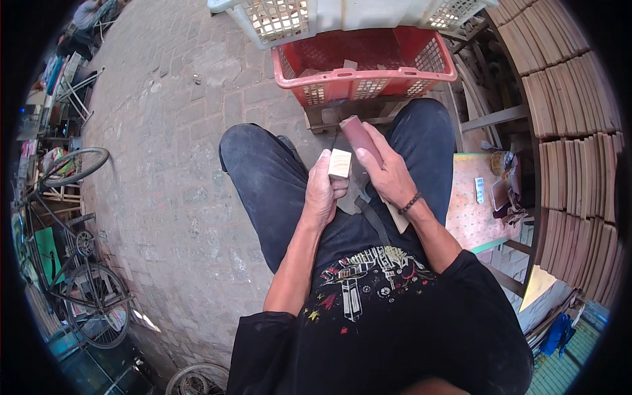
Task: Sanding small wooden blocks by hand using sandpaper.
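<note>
A small pale wooden block [340,164] is gripped in my left hand [321,190], its grained end face turned up towards me. My right hand [387,165] holds a reddish-brown sanding block [361,138], apparently wrapped in sandpaper, with the thumb along one side and fingers along the other. The two blocks are close together but apart, above the gap between my knees. Under my right wrist a flat piece of pale wood [398,219] rests on my lap, partly hidden.
Beyond my knees stands a red plastic crate [365,76] holding a few small pieces, with a white crate [365,19] above it. Stacked wooden slats [568,168] line the right side, past a low table [466,197]. Bicycles [94,296] stand left on the brick paving [177,197].
</note>
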{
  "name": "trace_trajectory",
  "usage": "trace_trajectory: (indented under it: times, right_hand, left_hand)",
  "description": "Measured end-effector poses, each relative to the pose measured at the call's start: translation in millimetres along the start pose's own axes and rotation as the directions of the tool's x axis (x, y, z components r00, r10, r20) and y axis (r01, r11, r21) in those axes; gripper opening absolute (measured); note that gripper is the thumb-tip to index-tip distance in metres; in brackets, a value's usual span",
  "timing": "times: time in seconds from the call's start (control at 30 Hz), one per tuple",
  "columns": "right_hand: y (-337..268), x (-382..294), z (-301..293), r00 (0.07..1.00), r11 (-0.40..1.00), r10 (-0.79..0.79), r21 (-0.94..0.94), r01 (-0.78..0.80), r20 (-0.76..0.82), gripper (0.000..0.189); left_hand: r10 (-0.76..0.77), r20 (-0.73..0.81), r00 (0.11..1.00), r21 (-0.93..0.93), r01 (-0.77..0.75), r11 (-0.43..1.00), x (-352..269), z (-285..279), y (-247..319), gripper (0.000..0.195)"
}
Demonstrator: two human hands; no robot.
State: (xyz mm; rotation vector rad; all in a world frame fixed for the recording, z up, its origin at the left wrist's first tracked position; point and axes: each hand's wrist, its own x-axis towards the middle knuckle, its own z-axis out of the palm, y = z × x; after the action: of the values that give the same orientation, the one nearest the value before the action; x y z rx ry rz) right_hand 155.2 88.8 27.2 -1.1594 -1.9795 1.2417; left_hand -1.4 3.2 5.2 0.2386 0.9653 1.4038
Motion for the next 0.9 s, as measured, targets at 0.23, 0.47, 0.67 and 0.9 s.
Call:
trace_trajectory:
  times: [0.23,0.47,0.67,0.9]
  right_hand:
    - [-15,-18,1,0.986,0.902,0.077,0.412,-0.132,0.146,0.062]
    - [-26,-26,7,0.975,0.973,-0.212,0.106,0.205,0.059,0.067]
    - [-16,-11,14,0.985,0.985,-0.170,0.007,0.170,-0.001,0.068]
    - [-36,-23,18,0.950,0.950,-0.311,-0.009,0.311,-0.002,0.070]
  left_hand:
    - [0.067,0.105,0.992,0.098,-0.077,0.992,0,2,0,0.042]
    - [0.081,0.039,0.996,0.133,-0.085,0.987,1,5,-7,0.050]
    - [0.169,0.069,0.983,0.262,-0.182,0.948,-2,2,-11,0.062]
    - [0.377,0.004,0.926,0.264,-0.365,0.893,6,17,-24,0.064]
